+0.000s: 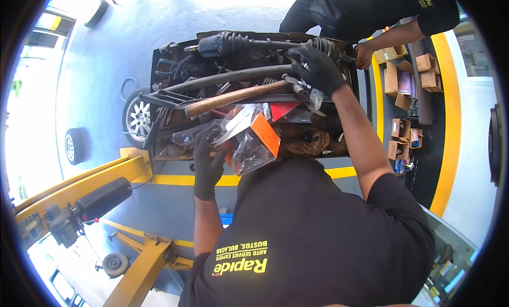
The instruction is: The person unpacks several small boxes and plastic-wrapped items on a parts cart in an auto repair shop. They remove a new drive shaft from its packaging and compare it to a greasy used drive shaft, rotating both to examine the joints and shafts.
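Note:
My left hand [208, 166], in a black glove, is at the near left of a wide box of car parts. Its thumb and fingers are apart beside a clear plastic bag [249, 153] and an orange and white carton [265, 134]. My right hand [321, 71], gloved too, reaches over the far right part, its fingers spread by a drive axle [265, 44] with ribbed rubber boots. Just below that hand lies a hammer [238, 97] with a wooden handle. Between the two runs a long dark metal bar [228, 78].
A co-worker's hand [363, 55] rests at the box's [155, 68] far right corner. Cardboard cartons [400, 79] stand along the right. Wheels [139, 116] lie on the floor at left, near a yellow lift arm [79, 182].

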Motion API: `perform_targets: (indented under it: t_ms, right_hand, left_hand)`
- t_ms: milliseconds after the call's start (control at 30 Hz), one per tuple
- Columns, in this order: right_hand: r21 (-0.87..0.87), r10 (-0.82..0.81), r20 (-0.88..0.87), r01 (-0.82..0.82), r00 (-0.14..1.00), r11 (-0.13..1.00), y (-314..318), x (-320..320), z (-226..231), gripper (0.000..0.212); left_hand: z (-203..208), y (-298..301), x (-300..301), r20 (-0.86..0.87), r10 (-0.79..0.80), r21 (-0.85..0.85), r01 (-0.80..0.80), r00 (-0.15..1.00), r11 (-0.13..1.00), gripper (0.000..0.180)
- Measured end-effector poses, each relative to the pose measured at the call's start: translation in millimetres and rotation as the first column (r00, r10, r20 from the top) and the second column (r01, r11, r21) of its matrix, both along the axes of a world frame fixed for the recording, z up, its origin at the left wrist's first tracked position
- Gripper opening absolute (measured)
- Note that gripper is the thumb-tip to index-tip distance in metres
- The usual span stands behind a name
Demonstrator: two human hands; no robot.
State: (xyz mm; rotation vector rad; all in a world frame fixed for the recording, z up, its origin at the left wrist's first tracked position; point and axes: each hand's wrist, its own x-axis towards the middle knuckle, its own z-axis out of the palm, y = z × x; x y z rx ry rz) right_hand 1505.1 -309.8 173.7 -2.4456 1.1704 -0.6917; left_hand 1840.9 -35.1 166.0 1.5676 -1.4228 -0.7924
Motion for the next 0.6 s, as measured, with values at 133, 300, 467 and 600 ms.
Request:
perform_targets:
  t_ms: [133,300,467,600]
  right_hand:
    - [-0.020,-0.059,-0.373,0.055,0.926,0.998,-75,29,-34,0.036]
    - [0.087,0.011,-0.620,0.056,0.784,0.995,-106,52,-41,0.041]
    - [0.191,0.185,-0.703,-0.067,0.686,0.979,-116,74,-36,0.045]
    - [0.278,0.246,-0.705,-0.061,0.665,0.959,-133,82,-35,0.045]
  left_hand:
    - [-7,25,4,-0.087,0.158,0.009,-0.158,0.984,0.987,0.042]
    - [-30,67,13,-0.277,0.407,0.165,-0.375,0.870,0.912,0.035]
    - [-52,117,10,-0.195,0.575,0.328,-0.499,0.795,0.802,0.025]
    - [-61,136,-7,-0.206,0.639,0.348,-0.555,0.741,0.755,0.023]
